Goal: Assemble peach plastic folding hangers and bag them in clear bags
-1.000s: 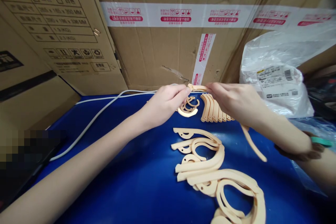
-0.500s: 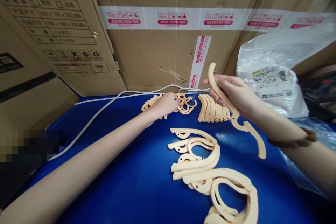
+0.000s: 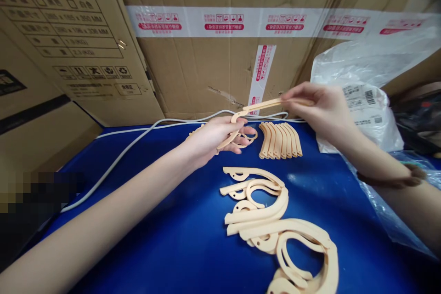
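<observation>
A beige folding hanger [image 3: 240,113] stretches between my two hands above the far part of the table. My left hand [image 3: 215,135], palm turned up, has its thumb over one curved arm of it. The right hand [image 3: 315,103] pinches the straighter far arm between thumb and fingers. Below and behind my left hand lies a heap of beige hook pieces [image 3: 251,138], partly hidden by that hand. Under my right hand, a row of curved arm pieces [image 3: 280,140] lies side by side. Closer to me, several folded hangers [image 3: 282,209] overlap in a line.
The table has a blue surface [image 3: 155,220]. Cardboard boxes [image 3: 206,69] stand along its back and left. A white cable [image 3: 138,135] runs along the back and left side. White plastic packaging [image 3: 372,115] and a clear bag [image 3: 389,211] lie at the right.
My left hand has come off the heap of hook pieces, turned palm up and taken the hanger's near end. My right hand has shifted its hold to the far arm, swinging the hanger leftward.
</observation>
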Demonstrator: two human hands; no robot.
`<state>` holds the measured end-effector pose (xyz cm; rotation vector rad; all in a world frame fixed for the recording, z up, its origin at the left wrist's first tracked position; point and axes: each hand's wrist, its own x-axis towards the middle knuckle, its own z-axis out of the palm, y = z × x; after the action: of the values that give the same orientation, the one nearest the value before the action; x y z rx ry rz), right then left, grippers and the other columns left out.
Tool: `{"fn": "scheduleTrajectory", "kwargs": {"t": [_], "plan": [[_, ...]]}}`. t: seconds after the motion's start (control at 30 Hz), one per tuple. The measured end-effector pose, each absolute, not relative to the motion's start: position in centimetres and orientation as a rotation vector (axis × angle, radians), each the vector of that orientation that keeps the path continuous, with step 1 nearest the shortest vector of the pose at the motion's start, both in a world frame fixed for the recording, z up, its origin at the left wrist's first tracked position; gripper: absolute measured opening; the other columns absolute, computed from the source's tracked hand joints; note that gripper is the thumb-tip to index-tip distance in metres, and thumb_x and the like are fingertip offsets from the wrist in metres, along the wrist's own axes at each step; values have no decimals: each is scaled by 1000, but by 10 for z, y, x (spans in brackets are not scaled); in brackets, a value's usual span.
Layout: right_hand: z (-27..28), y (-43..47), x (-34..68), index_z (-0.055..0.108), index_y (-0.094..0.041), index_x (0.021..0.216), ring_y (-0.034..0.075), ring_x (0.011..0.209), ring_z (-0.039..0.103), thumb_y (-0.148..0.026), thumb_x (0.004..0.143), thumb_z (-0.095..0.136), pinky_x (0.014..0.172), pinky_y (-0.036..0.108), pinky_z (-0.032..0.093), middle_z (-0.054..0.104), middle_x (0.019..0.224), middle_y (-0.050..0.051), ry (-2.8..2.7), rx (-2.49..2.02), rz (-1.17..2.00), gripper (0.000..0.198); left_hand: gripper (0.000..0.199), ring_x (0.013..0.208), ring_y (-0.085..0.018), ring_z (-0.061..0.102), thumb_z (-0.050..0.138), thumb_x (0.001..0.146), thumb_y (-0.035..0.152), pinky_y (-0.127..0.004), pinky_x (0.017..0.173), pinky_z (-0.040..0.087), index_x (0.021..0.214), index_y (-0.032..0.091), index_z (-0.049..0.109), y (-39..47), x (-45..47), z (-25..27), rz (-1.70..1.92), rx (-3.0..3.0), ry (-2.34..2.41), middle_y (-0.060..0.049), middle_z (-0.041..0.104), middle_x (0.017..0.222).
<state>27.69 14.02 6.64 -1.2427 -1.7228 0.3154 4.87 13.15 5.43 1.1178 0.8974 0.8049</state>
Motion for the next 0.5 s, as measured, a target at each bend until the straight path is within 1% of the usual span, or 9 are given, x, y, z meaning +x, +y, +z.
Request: {"fn": "scheduleTrajectory", "kwargs": {"t": [0.03,0.1,0.13,0.2,0.27,0.37,0.43,0.5], "plan": [[65,139,278,68,-19,90,23,89,67,-29,84,63,78,37,48,73,97,10,-1876,-1308,135,13,10,48,-3,52,51,94,8,-12,38,35,96,12,59,131,48,57,833,1073,901,-3,65,82],[62,137,275,72,-20,99,25,87,67,-36,92,54,75,38,46,74,95,10,-2121,-1361,-230,25,16,39,0,38,47,90,1,-10,32,20,94,12,56,131,48,60,800,1022,854,1,57,73],[60,135,272,72,-21,101,25,87,67,-38,95,48,73,38,45,74,95,10,-2225,-1349,-364,29,17,37,1,33,46,88,-1,-10,32,17,91,13,55,130,49,62,740,1008,817,2,52,70],[55,131,263,71,-22,101,24,85,67,-38,100,39,69,35,43,73,91,10,-2402,-1311,-495,36,16,37,0,28,44,87,0,-10,32,14,86,14,51,127,51,63,620,995,764,4,46,66],[49,130,256,69,-20,101,23,77,66,-33,100,36,61,33,39,73,85,10,-2467,-1331,-511,35,16,37,0,24,42,89,4,-10,32,11,82,16,48,119,56,61,569,1008,787,5,41,63],[42,130,254,66,-18,100,22,58,61,-26,95,39,52,32,30,70,70,10,-2369,-1474,-447,29,15,36,-1,22,41,90,8,-11,32,10,80,18,47,102,68,56,657,1047,927,7,38,59],[42,130,256,64,-17,98,21,51,57,-29,96,37,49,31,27,67,63,9,-2289,-1526,-398,30,17,36,-1,24,40,90,6,-10,33,12,82,19,46,91,74,53,706,1011,957,8,39,59],[45,128,258,63,-18,97,21,53,57,-35,98,30,50,31,30,67,65,9,-2266,-1486,-354,37,17,36,-1,23,39,92,8,-9,33,13,83,20,46,84,76,54,704,941,914,8,36,58]]}}
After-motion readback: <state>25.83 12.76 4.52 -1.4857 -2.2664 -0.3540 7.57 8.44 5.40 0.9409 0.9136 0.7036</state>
